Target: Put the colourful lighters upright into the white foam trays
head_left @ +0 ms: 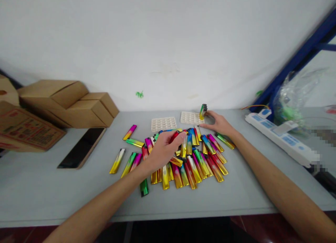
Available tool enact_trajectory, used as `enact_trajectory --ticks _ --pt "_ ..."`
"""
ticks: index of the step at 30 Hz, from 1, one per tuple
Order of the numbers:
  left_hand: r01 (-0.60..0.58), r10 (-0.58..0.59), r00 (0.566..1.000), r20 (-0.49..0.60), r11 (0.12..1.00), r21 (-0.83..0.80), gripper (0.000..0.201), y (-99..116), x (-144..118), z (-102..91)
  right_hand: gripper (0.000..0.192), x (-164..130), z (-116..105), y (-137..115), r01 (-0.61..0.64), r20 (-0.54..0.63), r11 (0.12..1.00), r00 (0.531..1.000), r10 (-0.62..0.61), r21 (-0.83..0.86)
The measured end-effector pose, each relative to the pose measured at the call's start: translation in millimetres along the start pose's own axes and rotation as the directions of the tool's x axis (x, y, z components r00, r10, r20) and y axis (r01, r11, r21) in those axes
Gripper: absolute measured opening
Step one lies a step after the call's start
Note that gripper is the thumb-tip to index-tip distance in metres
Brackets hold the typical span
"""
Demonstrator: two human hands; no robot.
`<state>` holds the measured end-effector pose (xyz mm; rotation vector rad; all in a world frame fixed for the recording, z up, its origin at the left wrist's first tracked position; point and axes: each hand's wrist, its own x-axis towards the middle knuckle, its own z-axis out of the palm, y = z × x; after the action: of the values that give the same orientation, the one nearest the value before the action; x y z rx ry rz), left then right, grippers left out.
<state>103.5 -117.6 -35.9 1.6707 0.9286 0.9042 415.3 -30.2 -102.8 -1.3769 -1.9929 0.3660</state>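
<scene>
Both my forearms reach forward from the bottom edge, bare to the elbow. My left hand [164,148] sits palm down near the middle, knuckles up, wrist straight, fingers curled inward with the thumb pressed toward the fingertips in a loose pinch. My right hand [219,124] lies farther out and to the right, its arm stretched long and nearly straight. That palm faces down and left, fingers spread and lightly bent, thumb and forefinger extended forward. The two hands are apart, not touching.
</scene>
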Motion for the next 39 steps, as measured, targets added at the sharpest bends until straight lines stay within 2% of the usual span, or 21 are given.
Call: enact_trajectory --ticks 7,13,19,22,27,29,31,36,39 --pt "0.001 0.005 0.999 -0.038 0.988 0.154 0.044 1.5 -1.1 -1.3 0.071 -0.5 -0.3 -0.5 0.005 0.002 1.0 1.0 -0.005 -0.007" --pt "0.012 -0.003 0.999 -0.051 0.985 0.175 0.043 -0.5 -1.6 -0.3 0.069 -0.7 0.2 -1.5 0.01 -0.009 1.0 1.0 -0.01 0.0" --pt "0.007 0.003 0.999 -0.05 0.98 0.196 0.051 -3.7 -0.6 0.4 0.07 0.4 1.8 0.2 0.014 -0.014 1.0 1.0 -0.013 0.022" --pt "-0.001 0.003 1.0 -0.021 0.992 0.125 0.049 -2.2 -0.9 1.2 0.07 1.2 2.5 -0.4 0.015 -0.024 0.999 1.0 -0.014 0.034" --pt "0.022 -0.015 0.998 0.062 0.992 -0.124 0.031 6.2 5.9 0.3 0.072 3.2 2.5 -2.2 0.021 -0.023 0.999 1.0 -0.02 0.038" --pt "-0.006 0.017 0.996 0.089 0.992 -0.122 0.026 8.4 16.6 -1.2 0.073 4.1 2.7 -2.2 0.031 -0.019 0.999 0.999 -0.03 0.033" --pt "-0.068 0.073 0.992 0.101 0.996 -0.05 0.024 8.5 34.0 -1.7 0.074 4.8 3.5 -1.8 0.039 -0.021 0.999 0.999 -0.038 0.036" --pt "-0.243 0.241 0.97 0.038 0.968 0.061 0.033 1.2 97.1 6.4 0.076 6.5 7.5 0.4 0.04 -0.045 0.998 0.998 -0.038 0.049" --pt "-0.249 0.248 0.968 0.031 0.966 0.073 0.034 -6.1 131.6 17.1 0.075 8.0 8.8 1.1 0.046 -0.056 0.998 0.997 -0.043 0.041"
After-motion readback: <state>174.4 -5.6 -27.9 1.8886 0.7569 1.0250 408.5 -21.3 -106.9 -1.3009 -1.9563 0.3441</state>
